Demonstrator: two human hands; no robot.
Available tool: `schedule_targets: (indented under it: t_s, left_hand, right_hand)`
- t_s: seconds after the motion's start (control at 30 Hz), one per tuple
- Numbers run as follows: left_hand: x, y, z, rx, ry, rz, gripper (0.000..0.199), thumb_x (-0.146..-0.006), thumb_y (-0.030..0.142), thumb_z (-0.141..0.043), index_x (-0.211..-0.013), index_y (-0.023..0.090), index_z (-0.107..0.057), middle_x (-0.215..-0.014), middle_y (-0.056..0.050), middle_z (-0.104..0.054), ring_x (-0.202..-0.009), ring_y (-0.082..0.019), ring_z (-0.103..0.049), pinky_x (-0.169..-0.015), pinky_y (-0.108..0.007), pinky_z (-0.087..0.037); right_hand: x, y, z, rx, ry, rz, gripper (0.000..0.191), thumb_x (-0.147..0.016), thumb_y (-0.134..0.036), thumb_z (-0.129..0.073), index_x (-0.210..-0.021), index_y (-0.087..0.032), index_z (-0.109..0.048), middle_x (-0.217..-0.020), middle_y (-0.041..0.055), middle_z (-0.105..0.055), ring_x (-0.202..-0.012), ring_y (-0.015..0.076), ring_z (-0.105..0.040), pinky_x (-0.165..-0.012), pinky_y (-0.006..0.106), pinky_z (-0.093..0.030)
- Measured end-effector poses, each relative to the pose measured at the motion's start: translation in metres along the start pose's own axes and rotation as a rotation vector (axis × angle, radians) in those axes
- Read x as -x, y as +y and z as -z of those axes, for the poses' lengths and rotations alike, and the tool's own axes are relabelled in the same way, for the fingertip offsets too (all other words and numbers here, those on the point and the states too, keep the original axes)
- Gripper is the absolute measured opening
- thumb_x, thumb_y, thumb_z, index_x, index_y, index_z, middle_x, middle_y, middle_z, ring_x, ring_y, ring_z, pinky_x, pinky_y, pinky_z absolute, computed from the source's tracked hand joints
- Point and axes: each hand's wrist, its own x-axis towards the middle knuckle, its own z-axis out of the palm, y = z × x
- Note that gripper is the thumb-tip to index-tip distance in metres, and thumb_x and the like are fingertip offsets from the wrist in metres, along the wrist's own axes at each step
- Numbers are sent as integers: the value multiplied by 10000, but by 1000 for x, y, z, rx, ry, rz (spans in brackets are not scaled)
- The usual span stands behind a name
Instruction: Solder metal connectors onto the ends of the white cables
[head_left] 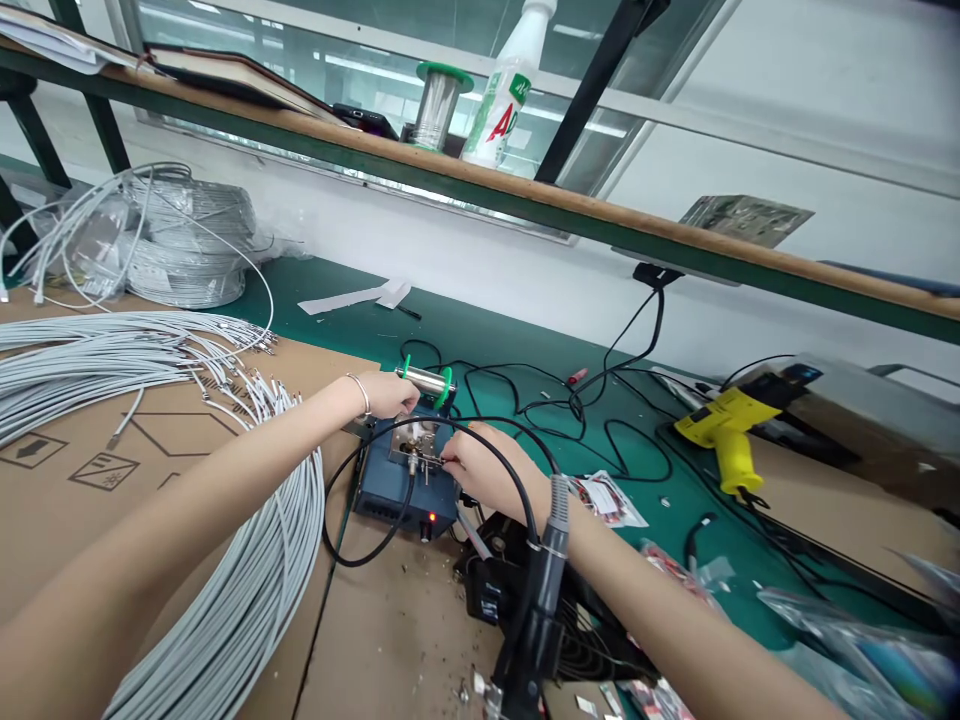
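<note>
Green bench (pixel 525 330): both hands (pixel 480 470) touching blue box (pixel 405 490).

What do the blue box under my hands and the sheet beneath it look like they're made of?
The blue box looks like painted metal, matte, with crisp folded edges; its top plate is bare, shiny metal. The sheet is plain brown corrugated cardboard, judging by its printed shipping symbols.
</note>
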Motion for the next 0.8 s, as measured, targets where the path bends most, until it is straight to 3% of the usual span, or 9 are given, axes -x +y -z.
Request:
schedule_targets:
  t_s: [0.2,0.3,0.47,0.67,0.8]
  left_hand:
    - [6,-5,-10,-57,124,12,203,-830,222,-467,-961,192,-620,-875,-70,-648,-800,-199,-588,-643,-274,-403]
    - [23,-9,-13,-55,207,41,250,-838,258,-439,-1009,219,-617,-881,-81,-660,-804,-216,-599,-609,-256,-366]
    - [56,-23,-12,44,353,75,298,-892,327,-362,-936,202,-630,-789,-42,-668,-721,-183,-591,-595,-246,-346]
    - [87,-22,5,172,536,45,325,-905,386,-365,-862,175,-609,-662,4,-598,-599,-122,-514,-569,-223,-337]
    - [114,-13,19,226,668,15,290,-886,401,-427,-873,183,-617,-580,37,-543,-522,-95,-462,-526,-210,-312]
  right_hand:
    - [-2,-3,2,-17,-10,-98,118,-826,-217,-578,-815,-164,-683,-824,63,-668,-803,199,-603,-618,257,-347]
    - [-2,0,2,-40,-36,-45,138,-840,-228,-571,-792,-187,-693,-807,31,-676,-813,180,-606,-649,246,-356]
    - [0,-1,2,-29,-30,-29,210,-852,-146,-499,-781,-162,-696,-846,73,-674,-860,210,-600,-692,273,-354]
    - [1,-6,6,-47,-15,-146,111,-823,-186,-576,-845,-157,-680,-870,67,-667,-856,210,-602,-632,258,-356]
    - [0,-3,4,-75,-29,-119,117,-830,-224,-593,-875,-182,-692,-853,33,-678,-850,189,-607,-660,239,-374]
